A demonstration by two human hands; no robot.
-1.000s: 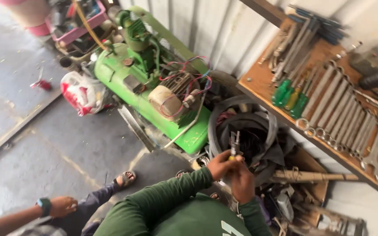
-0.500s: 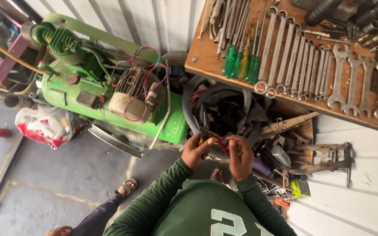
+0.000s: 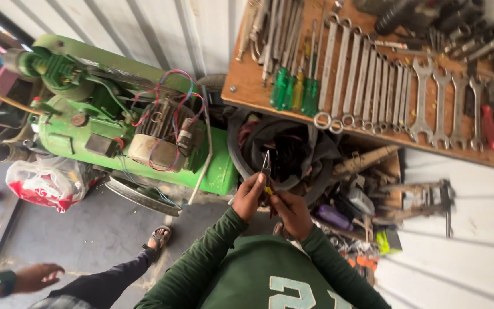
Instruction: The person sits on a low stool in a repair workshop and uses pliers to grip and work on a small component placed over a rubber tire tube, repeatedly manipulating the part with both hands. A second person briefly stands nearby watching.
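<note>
Gripping pliers (image 3: 266, 171), both hands' fingers (image 3: 257, 189) clamp its handles, red-white bag (image 3: 47, 184) far left.

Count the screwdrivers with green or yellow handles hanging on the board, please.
4: three green and one yellow, side by side at the board's lower left. More may be hidden.

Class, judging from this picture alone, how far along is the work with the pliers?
Done: the pliers are off the tool board and gripped. In hand: left hand and right hand hold them together, tips pointing up. Left: whether anything sits between the tips is too small to tell.
</note>
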